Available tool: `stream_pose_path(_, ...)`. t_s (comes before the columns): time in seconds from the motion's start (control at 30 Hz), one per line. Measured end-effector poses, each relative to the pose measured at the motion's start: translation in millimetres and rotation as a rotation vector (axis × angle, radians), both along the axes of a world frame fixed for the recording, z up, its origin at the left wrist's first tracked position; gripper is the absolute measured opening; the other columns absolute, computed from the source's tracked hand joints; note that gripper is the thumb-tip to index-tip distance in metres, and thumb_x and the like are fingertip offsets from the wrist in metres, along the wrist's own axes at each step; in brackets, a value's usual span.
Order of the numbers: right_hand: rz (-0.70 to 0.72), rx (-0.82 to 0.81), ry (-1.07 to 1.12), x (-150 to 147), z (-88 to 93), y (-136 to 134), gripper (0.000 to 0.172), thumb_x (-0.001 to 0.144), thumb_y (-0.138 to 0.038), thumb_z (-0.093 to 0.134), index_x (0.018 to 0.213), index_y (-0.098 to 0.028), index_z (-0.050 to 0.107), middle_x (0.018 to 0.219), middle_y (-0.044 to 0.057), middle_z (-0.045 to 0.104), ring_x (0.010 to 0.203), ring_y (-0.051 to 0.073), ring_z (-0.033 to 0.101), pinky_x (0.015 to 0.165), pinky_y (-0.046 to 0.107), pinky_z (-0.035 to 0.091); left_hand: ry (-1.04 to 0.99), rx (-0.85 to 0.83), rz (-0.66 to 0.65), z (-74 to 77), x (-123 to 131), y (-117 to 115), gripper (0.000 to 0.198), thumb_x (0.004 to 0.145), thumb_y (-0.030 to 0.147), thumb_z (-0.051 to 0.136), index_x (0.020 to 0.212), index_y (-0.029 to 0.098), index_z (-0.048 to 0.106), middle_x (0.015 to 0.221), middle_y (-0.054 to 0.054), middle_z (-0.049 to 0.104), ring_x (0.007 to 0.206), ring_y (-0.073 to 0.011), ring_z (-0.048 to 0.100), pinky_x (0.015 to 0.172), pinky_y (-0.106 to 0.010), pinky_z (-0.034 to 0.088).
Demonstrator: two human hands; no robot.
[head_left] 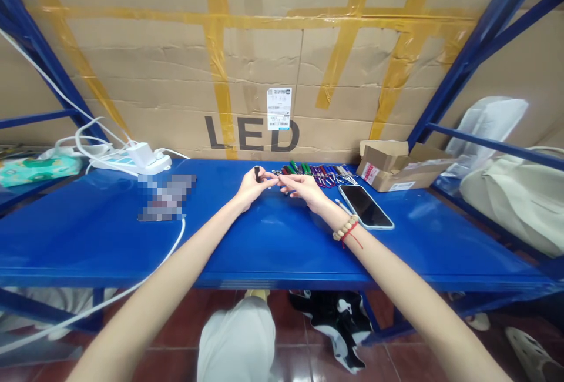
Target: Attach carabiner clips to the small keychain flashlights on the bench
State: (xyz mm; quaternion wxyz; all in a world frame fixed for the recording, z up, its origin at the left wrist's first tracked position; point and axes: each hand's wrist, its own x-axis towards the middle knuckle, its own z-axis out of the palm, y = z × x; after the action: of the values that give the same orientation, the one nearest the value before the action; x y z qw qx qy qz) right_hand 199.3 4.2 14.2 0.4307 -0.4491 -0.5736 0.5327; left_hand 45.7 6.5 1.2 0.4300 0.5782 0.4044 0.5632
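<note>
My left hand [253, 185] is closed around a small dark cylinder [257, 173] that stands upright between thumb and fingers, above the blue shelf [264, 241]. My right hand [302, 185] reaches in from the right with its fingertips pinched against the left hand's fingers; what it pinches is too small to name. A bead bracelet and red string circle my right wrist. Just behind the hands lies a row of small coloured cylinders [317, 170], green, purple, red and dark, with metal rings.
A phone [365, 205] lies face up right of my right hand. An open cardboard box [392, 167] sits at the back right. A white power strip [132, 158] with cables sits back left, a tissue pack [33, 169] beyond it. A large taped carton marked LED [251, 133] backs the shelf.
</note>
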Motion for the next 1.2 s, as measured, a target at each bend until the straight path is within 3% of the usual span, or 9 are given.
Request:
stream_pose_path(0.2, 0.093, -0.25, 0.245, -0.3, 2.0, -0.2, 0.021, 0.078, -0.016, 0.061, 0.097, -0.017, 0.069, 0.097, 0.005, 0.07, 0.073, 0.006, 0.064, 0.046, 0.008, 0.043, 0.078, 0.105, 0.028, 1.2, 2.0, -2.0, 0.046, 0.06, 0.028, 0.071, 0.065, 0.02, 0.026, 0.075, 0.0, 0.064, 0.06, -0.0071, 0.046, 0.066, -0.024, 0.039)
stream_pose_path(0.3, 0.109, -0.281, 0.309, -1.1, 0.3, 1.7, 0.024, 0.077, -0.01, 0.059, 0.098, -0.017, 0.068, 0.097, 0.005, 0.07, 0.073, 0.006, 0.064, 0.047, 0.009, 0.045, 0.125, 0.148, 0.044, 3.7, 3.6, -4.0, 0.045, 0.062, 0.03, 0.07, 0.064, 0.02, 0.027, 0.076, 0.0, 0.063, 0.06, -0.0068, 0.045, 0.066, -0.023, 0.039)
stream_pose_path(0.37, 0.049, -0.217, 0.284, -0.9, -2.6, 3.2, 0.026, 0.074, -0.01, 0.062, 0.098, -0.016, 0.068, 0.094, 0.006, 0.071, 0.074, 0.009, 0.066, 0.05, 0.012, 0.049, 0.161, 0.153, 0.07, 4.1, 4.5, -4.9, 0.043, 0.063, 0.033, 0.069, 0.064, 0.019, 0.029, 0.074, 0.001, 0.059, 0.06, -0.0065, 0.045, 0.065, -0.022, 0.038)
stream_pose_path(0.47, -0.098, 0.039, 0.183, -0.3, -7.0, 5.6, 0.03, 0.068, -0.018, 0.069, 0.098, -0.016, 0.068, 0.09, 0.007, 0.071, 0.075, 0.013, 0.067, 0.058, 0.019, 0.054, 0.223, 0.098, 0.098, 3.1, 6.1, -6.7, 0.042, 0.064, 0.037, 0.068, 0.061, 0.019, 0.03, 0.062, 0.006, 0.046, 0.055, -0.0055, 0.04, 0.058, -0.02, 0.035)
stream_pose_path(0.57, -0.159, 0.346, 0.088, -0.4, -8.9, 7.5, 0.036, 0.064, -0.027, 0.072, 0.097, -0.015, 0.067, 0.086, 0.007, 0.072, 0.076, 0.018, 0.067, 0.063, 0.026, 0.056, 0.299, -0.02, -0.027, 2.2, 8.2, -9.9, 0.048, 0.062, 0.04, 0.069, 0.056, 0.019, 0.026, 0.051, 0.008, 0.031, 0.048, -0.0043, 0.031, 0.049, -0.019, 0.028)
stream_pose_path(0.7, -0.088, 0.588, -0.05, -1.8, -9.6, 6.4, 0.03, 0.066, -0.027, 0.07, 0.094, -0.016, 0.068, 0.082, 0.006, 0.072, 0.077, 0.018, 0.068, 0.067, 0.027, 0.055, 0.347, -0.176, -0.158, 1.6, 8.2, -12.5, 0.052, 0.061, 0.042, 0.069, 0.052, 0.019, 0.024, 0.044, 0.009, 0.023, 0.04, -0.0036, 0.025, 0.04, -0.019, 0.019)
stream_pose_path(0.83, -0.018, 0.665, -0.176, -2.2, -11.0, 3.7, 0.025, 0.069, -0.022, 0.066, 0.094, -0.018, 0.068, 0.081, 0.004, 0.072, 0.078, 0.018, 0.068, 0.065, 0.026, 0.054, 0.337, -0.246, -0.173, -0.5, 5.1, -10.1, 0.044, 0.063, 0.038, 0.068, 0.053, 0.02, 0.029, 0.041, 0.009, 0.025, 0.035, -0.0037, 0.024, 0.035, -0.019, 0.013)
stream_pose_path(1.03, -0.117, 0.675, -0.125, -2.8, -10.5, 3.5, 0.023, 0.071, -0.027, 0.065, 0.092, -0.018, 0.068, 0.088, 0.006, 0.071, 0.083, 0.019, 0.067, 0.062, 0.025, 0.053, 0.32, -0.246, -0.163, -4.7, 2.7, -5.1, 0.044, 0.065, 0.036, 0.066, 0.051, 0.021, 0.026, 0.037, 0.009, 0.025, 0.032, -0.0041, 0.025, 0.033, -0.019, 0.014)
stream_pose_path(1.2, -0.012, 0.659, -0.139, -6.5, -14.6, 3.0, 0.025, 0.072, -0.03, 0.064, 0.095, -0.02, 0.069, 0.089, 0.006, 0.071, 0.084, 0.02, 0.067, 0.061, 0.026, 0.053, 0.371, -0.259, -0.157, -5.9, 3.6, -4.5, 0.031, 0.065, 0.033, 0.064, 0.053, 0.019, 0.039, 0.036, 0.008, 0.029, 0.031, -0.0044, 0.025, 0.032, -0.019, 0.014)
